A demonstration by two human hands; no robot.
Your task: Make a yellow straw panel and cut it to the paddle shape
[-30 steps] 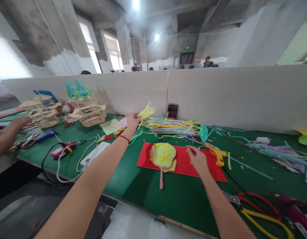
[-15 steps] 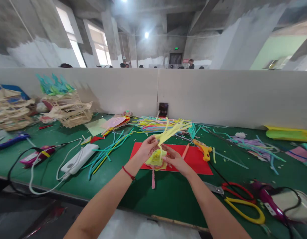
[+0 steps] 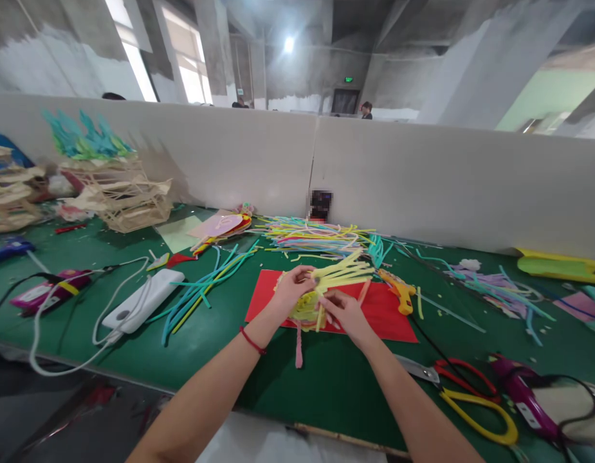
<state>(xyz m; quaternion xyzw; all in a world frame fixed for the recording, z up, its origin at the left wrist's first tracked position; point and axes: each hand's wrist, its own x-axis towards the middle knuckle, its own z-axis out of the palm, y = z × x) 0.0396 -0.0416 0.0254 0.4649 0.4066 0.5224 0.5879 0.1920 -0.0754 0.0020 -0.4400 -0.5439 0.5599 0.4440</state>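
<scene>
My left hand point(image 3: 297, 285) is closed on a bundle of pale yellow strips point(image 3: 345, 271), which fan out to the upper right. One strip point(image 3: 320, 315) from the bundle hangs down beside my right hand point(image 3: 339, 307), whose fingers are pinched at it. Below both hands lies a round yellow piece point(image 3: 303, 310) with a pinkish rim, partly hidden by my fingers. A pink stem point(image 3: 299, 347) sticks out from it toward me. Under it is a red sheet point(image 3: 388, 318) on the green table.
Scissors point(image 3: 466, 392) lie at the right front, a yellow glue gun point(image 3: 398, 290) beyond the red sheet's corner. Coloured strips point(image 3: 311, 236) are heaped at the back. A white power strip point(image 3: 143, 301) with cables sits left, stick models point(image 3: 123, 199) behind it.
My head view has tilted down slightly. The yellow bundle has been lowered and spread into a fan. My right hand has drawn one strip downward over the round piece.
</scene>
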